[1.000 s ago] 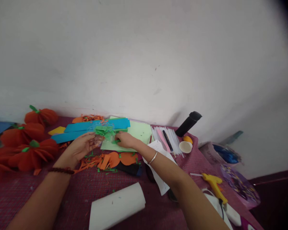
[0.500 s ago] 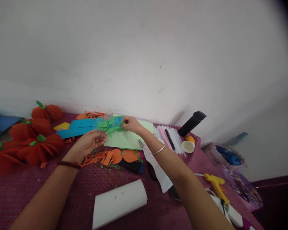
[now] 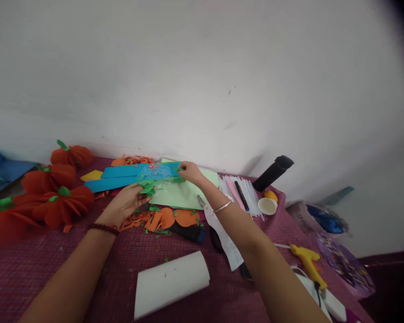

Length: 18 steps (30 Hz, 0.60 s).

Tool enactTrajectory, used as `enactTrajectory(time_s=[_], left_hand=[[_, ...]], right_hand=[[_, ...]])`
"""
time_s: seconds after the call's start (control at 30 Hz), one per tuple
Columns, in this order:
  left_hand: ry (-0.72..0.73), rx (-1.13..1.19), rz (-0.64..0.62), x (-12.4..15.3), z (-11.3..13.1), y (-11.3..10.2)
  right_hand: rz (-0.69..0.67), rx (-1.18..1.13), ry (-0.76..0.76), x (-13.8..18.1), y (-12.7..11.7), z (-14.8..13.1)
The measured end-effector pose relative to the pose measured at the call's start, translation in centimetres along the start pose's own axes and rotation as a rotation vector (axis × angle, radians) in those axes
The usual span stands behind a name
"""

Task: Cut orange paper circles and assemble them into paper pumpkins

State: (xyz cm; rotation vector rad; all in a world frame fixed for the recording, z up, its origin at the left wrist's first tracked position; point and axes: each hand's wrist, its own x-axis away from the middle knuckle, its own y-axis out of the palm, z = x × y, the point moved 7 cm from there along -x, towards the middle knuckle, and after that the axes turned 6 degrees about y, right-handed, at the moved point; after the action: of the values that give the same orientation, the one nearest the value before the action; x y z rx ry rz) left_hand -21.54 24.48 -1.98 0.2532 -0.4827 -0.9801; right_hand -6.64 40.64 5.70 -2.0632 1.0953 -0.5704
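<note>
My left hand (image 3: 128, 202) is closed around a bunch of cut green paper pieces (image 3: 148, 188) at the front edge of the blue paper strips (image 3: 123, 172). My right hand (image 3: 190, 174) pinches a small green paper scrap (image 3: 179, 169) over the right end of the strips. Between the hands, a clear plastic sheet or bag (image 3: 155, 170) with small pink bits lies on the blue paper. Pale green sheets (image 3: 178, 195) lie beneath and in front of it. Orange paper cutouts and shreds (image 3: 167, 218) are spread nearer to me.
Orange paper pumpkins (image 3: 67, 206) stand at left. A rolled white sheet (image 3: 171, 283) lies in front. To the right are white sticks (image 3: 252, 197), a black marker (image 3: 241, 196), a paper cup (image 3: 267, 206), a black cylinder (image 3: 272, 174) and a yellow glue gun (image 3: 308, 262). A wall rises behind.
The green pieces that lay over the plastic are now bunched at my left hand, whose fingers have closed on them. The plastic and blue paper show more. The view has shifted slightly.
</note>
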Motion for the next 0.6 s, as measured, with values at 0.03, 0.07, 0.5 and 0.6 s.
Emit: enactTrajectory(time_s=[0.03, 0.07, 0.5, 0.6], left_hand=[[-0.001, -0.013, -0.003, 0.0, -0.1, 0.0], [0.0, -0.029, -0.01, 0.0, -0.1, 0.0], [0.04, -0.018, -0.106, 0.6, 1.8, 1.1], [0.062, 0.027, -0.068, 0.0, 2.3, 0.3]], right_hand=[[0.019, -0.018, 0.0, 0.0, -0.2, -0.1], [0.035, -0.024, -0.017, 0.1, -0.3, -0.5], [-0.007, 0.0, -0.458, 7.1, 1.1, -7.0], [-0.142, 0.077, -0.571, 10.0, 3.2, -6.6]])
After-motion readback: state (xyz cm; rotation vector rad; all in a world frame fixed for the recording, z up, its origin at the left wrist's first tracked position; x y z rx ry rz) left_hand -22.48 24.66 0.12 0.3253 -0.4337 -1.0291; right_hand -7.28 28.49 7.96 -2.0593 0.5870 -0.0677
